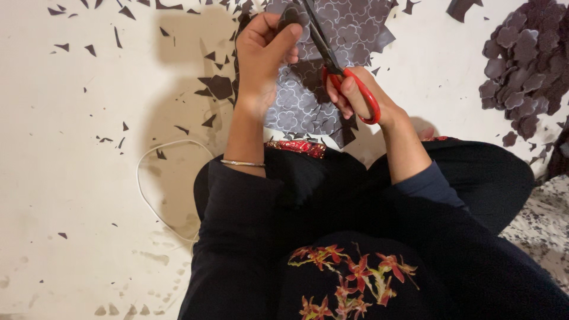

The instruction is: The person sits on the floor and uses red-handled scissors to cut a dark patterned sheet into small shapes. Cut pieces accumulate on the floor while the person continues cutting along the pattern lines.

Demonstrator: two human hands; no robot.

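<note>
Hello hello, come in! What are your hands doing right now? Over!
Left hand pinching a small dark cut piece. Right hand working red-handled scissors over the patterned sheet. Scraps on the floor, nothing blocking.

White cable (145, 178), dark scraps (216, 88), cut-out pile (521, 65)

The person wore a dark navy long-sleeved top (249, 237), its sleeves pushed up to mid-forearm, with red and orange flowers embroidered on the front (349, 278). A thin silver bangle (243, 163) circled the left wrist. Dark trousers (492, 178) carried a red patterned trim (296, 146).
</note>
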